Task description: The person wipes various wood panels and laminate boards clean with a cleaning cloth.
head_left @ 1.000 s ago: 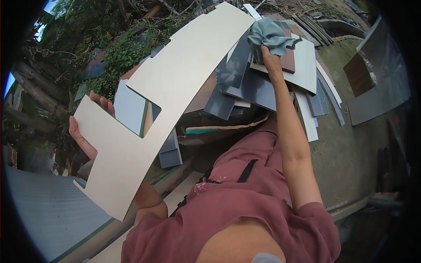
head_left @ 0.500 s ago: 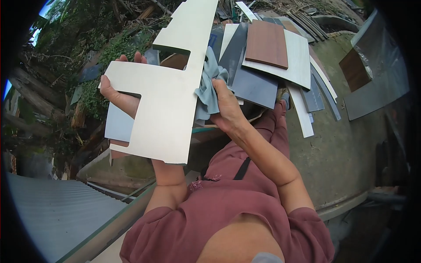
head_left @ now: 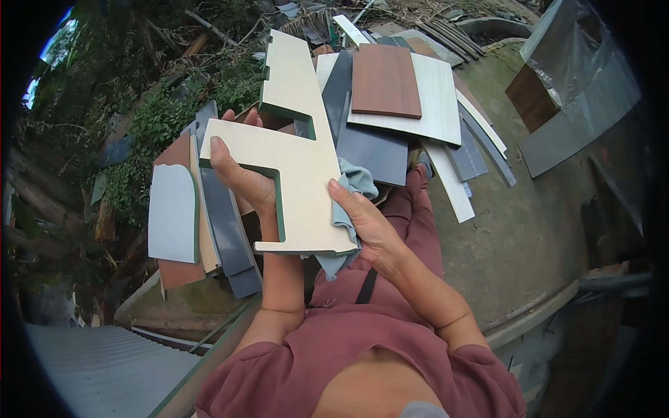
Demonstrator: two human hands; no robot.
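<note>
A cream-coloured flat board [head_left: 306, 181] with rectangular cut-outs and green-edged openings is held up in front of my body. My left hand [head_left: 244, 174] grips its left arm, with the thumb on the front face and the fingertips showing beyond the upper edge. On the right, my right hand [head_left: 366, 223] holds a light blue cloth [head_left: 357, 180] against the board's lower right edge, the thumb resting on the face. Part of the cloth hangs below the board's bottom edge.
Behind the board lies a pile with a brown panel [head_left: 385, 80], a white panel [head_left: 439, 90] and dark grey panels [head_left: 380, 150]. More boards lean at left, including a white rounded one [head_left: 172, 212]. Plastic-covered panels [head_left: 578, 132] stand right. Corrugated sheet [head_left: 104, 369] lies lower left.
The board has tilted and come lower and to the right in view. My right hand and the cloth have moved down along its right edge to the lower corner. The leaning boards at left now show.
</note>
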